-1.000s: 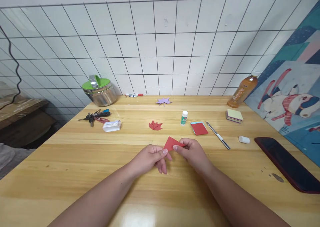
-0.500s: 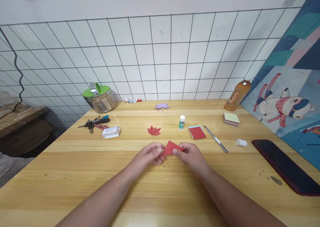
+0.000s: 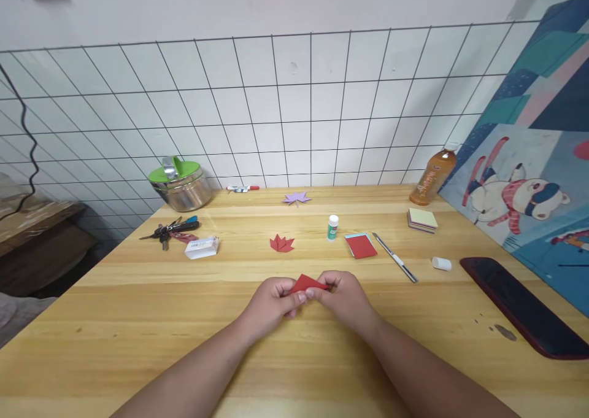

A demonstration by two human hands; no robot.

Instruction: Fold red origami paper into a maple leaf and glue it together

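Note:
A small folded piece of red paper (image 3: 305, 283) is held between both hands above the near middle of the table. My left hand (image 3: 275, 296) pinches its left side, thumb along the lower edge. On the other side my right hand (image 3: 346, 295) grips the paper, its thumb tip close to the left thumb. The fingers behind the paper are partly hidden. Just beyond the hands lies a red folded paper leaf (image 3: 281, 243). A glue stick (image 3: 332, 228) stands upright farther off, and a stack of red paper squares (image 3: 361, 246) rests to its right.
A utility knife (image 3: 394, 258), white cap (image 3: 442, 263) and dark phone (image 3: 519, 304) lie to the right. Sticky notes (image 3: 422, 219) and a drink bottle (image 3: 432, 177) sit behind. A purple paper leaf (image 3: 297, 198), marker (image 3: 243, 189), pot (image 3: 184, 188), keys (image 3: 172, 229) and white box (image 3: 202, 247) are farther back.
Both thumbs have come together at the lower edge of the red paper. My left hand has closed onto its left side, and less of the paper shows. The view has shifted slightly.

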